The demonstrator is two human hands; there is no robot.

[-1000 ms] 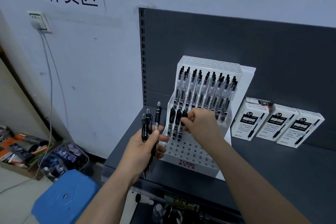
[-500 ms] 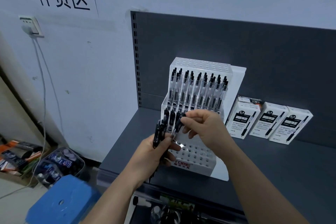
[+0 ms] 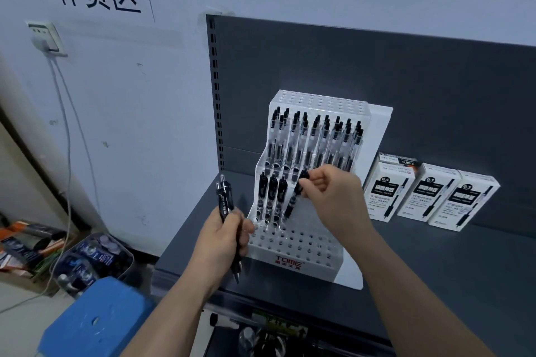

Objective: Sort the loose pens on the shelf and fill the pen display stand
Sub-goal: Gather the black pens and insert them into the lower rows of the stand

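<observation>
A white stepped pen display stand [image 3: 293,262] sits on the dark grey shelf [image 3: 435,264]. Its upper tier holds several clear pens with black caps [image 3: 314,139]. Three black pens [image 3: 272,194] stand in the lower tier's back row at the left. My right hand [image 3: 330,194] pinches the top of a fourth black pen [image 3: 293,197], tilted, with its tip at a hole just right of those three. My left hand [image 3: 223,238] grips two black pens [image 3: 224,197] upright, just left of the stand.
Three white pen boxes [image 3: 429,191] lean against the shelf's back panel to the right of the stand. A blue stool [image 3: 95,319] stands at the lower left, with a bin of bottles [image 3: 92,261] and clutter on the floor beside it. A cable hangs from a wall socket [image 3: 46,38].
My right hand took one black pen from the left hand's bundle and carried it to the stand's lower tier. The left hand now holds two pens instead of three.
</observation>
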